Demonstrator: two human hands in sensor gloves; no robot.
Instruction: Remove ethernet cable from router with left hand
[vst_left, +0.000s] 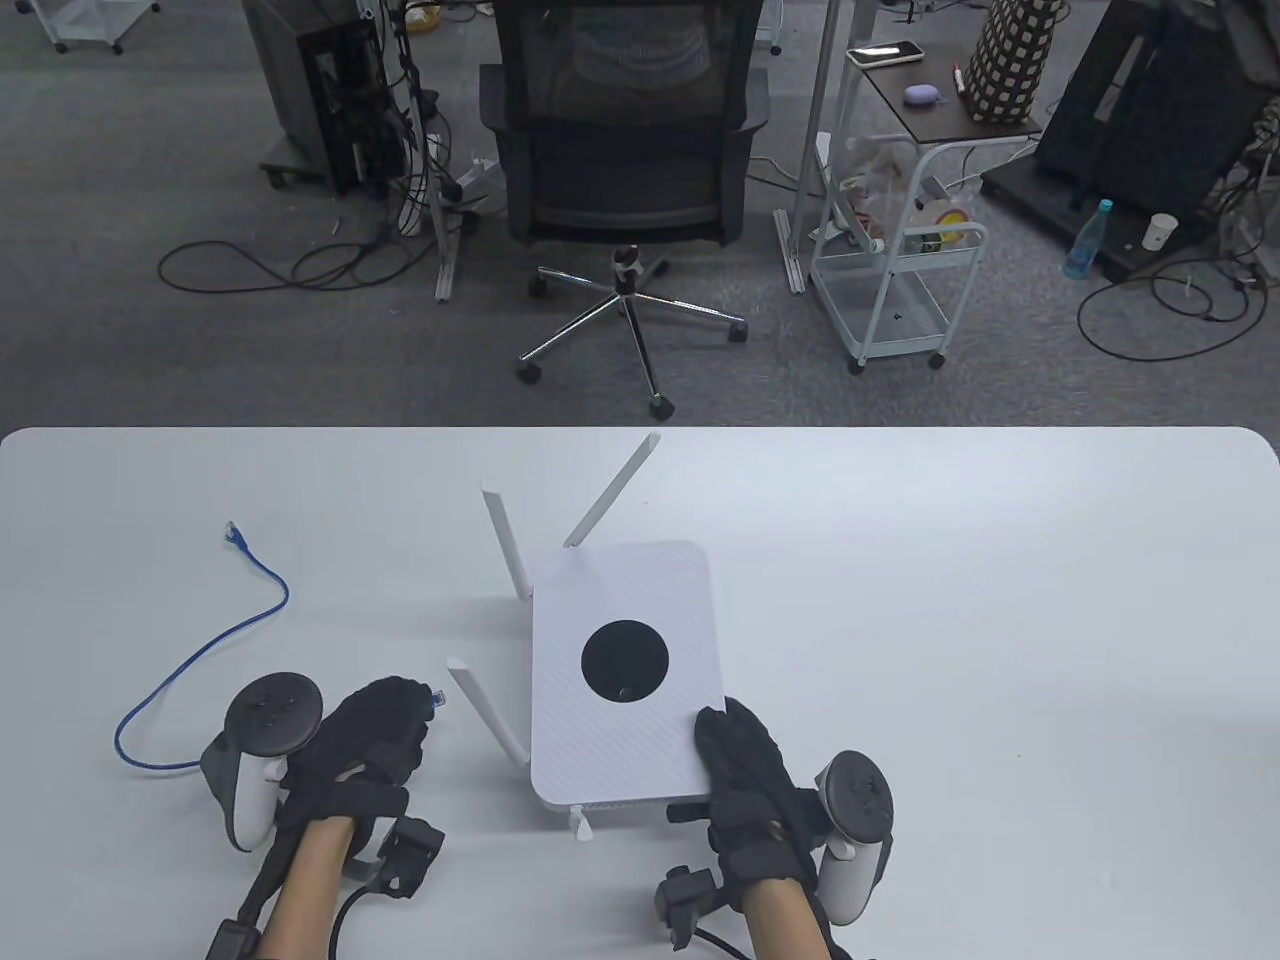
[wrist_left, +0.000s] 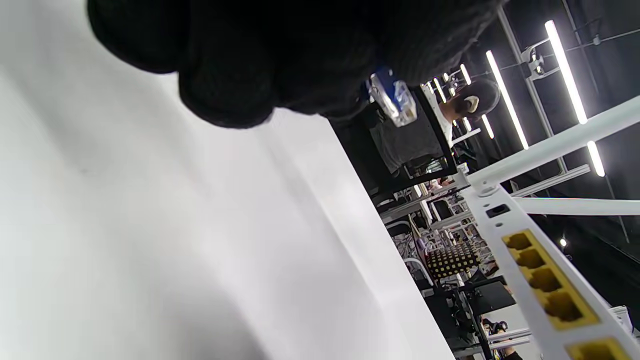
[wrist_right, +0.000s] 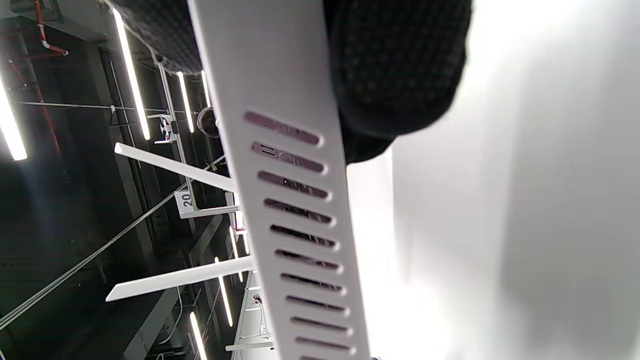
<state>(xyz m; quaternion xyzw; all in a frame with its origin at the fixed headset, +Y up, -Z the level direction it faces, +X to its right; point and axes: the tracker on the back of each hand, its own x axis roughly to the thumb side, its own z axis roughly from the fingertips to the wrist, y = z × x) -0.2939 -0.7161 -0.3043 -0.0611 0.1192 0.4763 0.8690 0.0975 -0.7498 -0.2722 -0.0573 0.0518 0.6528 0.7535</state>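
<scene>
A white router (vst_left: 625, 620) with a black disc on top and several antennas lies on the table. My left hand (vst_left: 375, 730) is left of it and grips the clear plug (vst_left: 436, 697) of a blue ethernet cable (vst_left: 200, 655); the plug is out of the router. In the left wrist view the plug (wrist_left: 395, 97) sticks out from under my fingers (wrist_left: 240, 60), apart from the router's yellow ports (wrist_left: 545, 280), which are empty. My right hand (vst_left: 745, 760) holds the router's near right corner; its fingers (wrist_right: 400, 65) grip the vented edge (wrist_right: 295, 200).
The cable's far plug (vst_left: 232, 533) lies loose on the white table (vst_left: 950, 600) at the left. The cable loops beside my left hand. An office chair (vst_left: 625, 150) and a cart (vst_left: 900, 250) stand on the floor beyond the table's far edge.
</scene>
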